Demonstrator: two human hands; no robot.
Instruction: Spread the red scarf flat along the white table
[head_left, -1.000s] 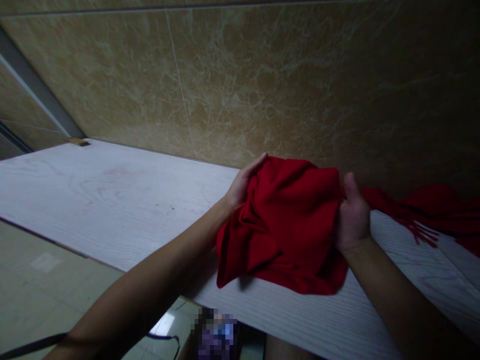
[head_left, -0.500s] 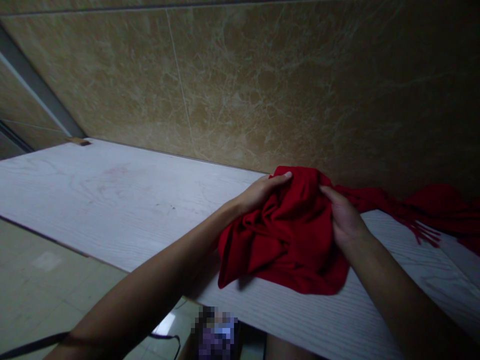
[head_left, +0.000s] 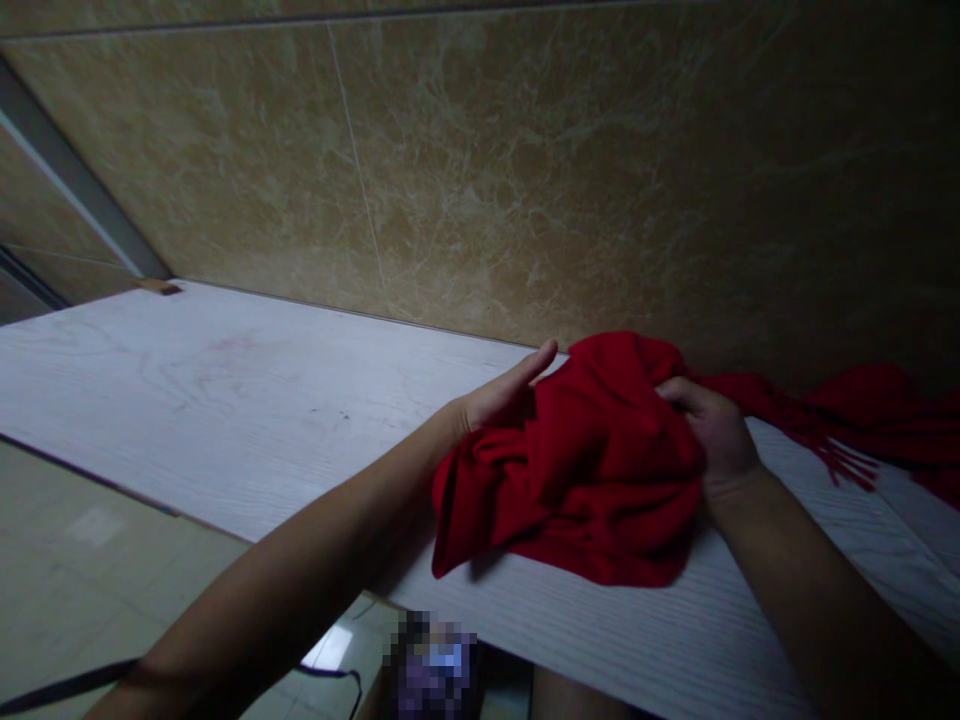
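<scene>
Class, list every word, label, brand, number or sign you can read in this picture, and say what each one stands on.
None: no text can be read.
Red cloth: no lettering shows.
Fringed red cloth at right: none visible.
White board: grain and small dark marks, no legible characters.
Wall: veining and seams only.
Pixelated patch at the bottom: too blurred to tell.

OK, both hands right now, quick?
Left hand: thumb raised, fingers hidden by red cloth; grip can't be told.
Right hand: closed, holding the red cloth.
</scene>
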